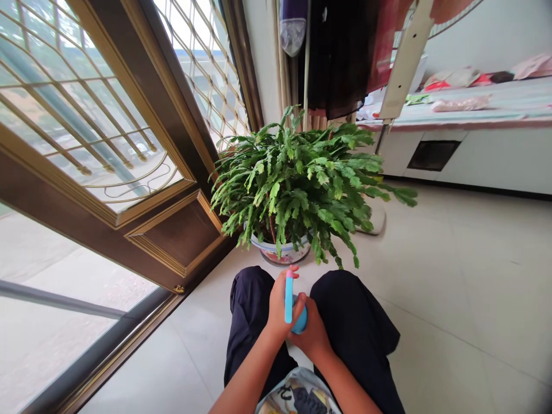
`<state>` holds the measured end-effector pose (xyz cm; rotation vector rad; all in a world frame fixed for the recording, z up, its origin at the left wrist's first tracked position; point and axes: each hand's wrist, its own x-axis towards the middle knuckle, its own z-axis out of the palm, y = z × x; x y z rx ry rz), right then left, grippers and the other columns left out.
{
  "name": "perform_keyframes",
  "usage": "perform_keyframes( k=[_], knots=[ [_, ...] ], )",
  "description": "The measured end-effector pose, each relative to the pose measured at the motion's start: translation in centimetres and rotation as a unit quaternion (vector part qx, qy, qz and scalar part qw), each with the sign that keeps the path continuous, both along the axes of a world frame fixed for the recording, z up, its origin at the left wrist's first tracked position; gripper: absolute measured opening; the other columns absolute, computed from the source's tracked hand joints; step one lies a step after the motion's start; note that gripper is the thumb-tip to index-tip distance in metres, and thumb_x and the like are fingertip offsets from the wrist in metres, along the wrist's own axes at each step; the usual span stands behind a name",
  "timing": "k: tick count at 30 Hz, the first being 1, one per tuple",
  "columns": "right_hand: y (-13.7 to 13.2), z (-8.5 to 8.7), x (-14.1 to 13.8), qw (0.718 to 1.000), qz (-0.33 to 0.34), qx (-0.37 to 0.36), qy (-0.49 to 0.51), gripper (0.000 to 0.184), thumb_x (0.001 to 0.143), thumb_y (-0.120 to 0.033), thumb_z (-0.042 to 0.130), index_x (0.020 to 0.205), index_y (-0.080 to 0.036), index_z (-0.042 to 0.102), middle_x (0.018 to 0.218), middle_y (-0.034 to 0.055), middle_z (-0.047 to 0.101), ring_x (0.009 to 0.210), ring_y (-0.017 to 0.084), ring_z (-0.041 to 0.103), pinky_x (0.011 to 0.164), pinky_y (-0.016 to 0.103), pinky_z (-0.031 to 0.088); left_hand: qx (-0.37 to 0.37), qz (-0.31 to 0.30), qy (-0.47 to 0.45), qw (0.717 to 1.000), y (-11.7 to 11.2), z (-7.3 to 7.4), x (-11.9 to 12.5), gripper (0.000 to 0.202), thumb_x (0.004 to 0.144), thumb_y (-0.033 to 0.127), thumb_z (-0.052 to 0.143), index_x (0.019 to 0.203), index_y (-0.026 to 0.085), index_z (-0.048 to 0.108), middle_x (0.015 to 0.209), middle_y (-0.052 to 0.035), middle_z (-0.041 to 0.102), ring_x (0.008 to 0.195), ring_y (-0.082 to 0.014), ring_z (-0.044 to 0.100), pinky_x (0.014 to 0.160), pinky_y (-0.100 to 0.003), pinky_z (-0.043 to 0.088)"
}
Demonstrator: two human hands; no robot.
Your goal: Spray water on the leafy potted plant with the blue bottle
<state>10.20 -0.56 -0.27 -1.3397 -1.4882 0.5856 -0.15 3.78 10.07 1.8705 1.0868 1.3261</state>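
- How far along r u?
- Early, IMO. Done, as things lie: the bottle [288,302] is in my grip, on the near side of the plant [297,184], between my knees [252,290], pink end facing the plant.
- & what's left?
- Prob. all the work on the plant itself. Nothing of mine touches it, & I see no sign there of anything finished. Can't tell if it's wet or dry, so that's just my est.
- OK. L side first?
- L hand [278,305]: mostly closed, wrapped round the upper part of the bottle, by the long pale-blue bit. Some fingertips show out near the pink end, so not every finger is curled in, AFAICT.
- & R?
- R hand [314,332]: also closed, cupped round the bottle's rounder blue body, right up against my L. Its fingers are mostly hidden, so can't say how tight.
- Any hand free, then?
- No, both on the same thing.
- What's around the plant?
- Painted pot [288,255] under it, on the floor [431,259]. Door [176,233] left of the plant, hanging clothes [336,63] behind it.
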Motion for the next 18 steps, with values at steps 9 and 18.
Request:
perform_keyframes(
  k=[9, 18],
  knots=[
    [-0.7, -1.2, -0.2, 0.99, 0.091, 0.099, -0.043, 0.057, 0.092, -0.04, 0.06, 0.145, -0.024, 0.044, 0.136, 0.0156, 0.063, 0.119, 0.032, 0.066, 0.094, 0.047, 0.06, -0.073, 0.15, -0.064, 0.984, 0.6, 4.1, -5.8, 0.032, 0.092, 0.049, 0.056, 0.099, 0.02, 0.069, 0.1, -0.006, 0.073, 0.082, -0.022, 0.067, 0.074, -0.035, 0.056],
    [-0.2, -1.4, -1.1, 0.99, 0.125, 0.06, -0.015, 0.031, 0.098, -0.033, 0.049, 0.127, -0.027, 0.06, 0.093, 0.0051, 0.073, 0.077, 0.021, 0.073, 0.071, 0.035, 0.063, 0.017, 0.267, 0.008, 0.964, 12.3, 10.2, -15.1, 0.021, 0.085, 0.036, 0.058, 0.076, 0.018, 0.065, 0.071, -0.0015, 0.066, 0.065, -0.0152, 0.059, 0.066, -0.026, 0.047]
  ],
)
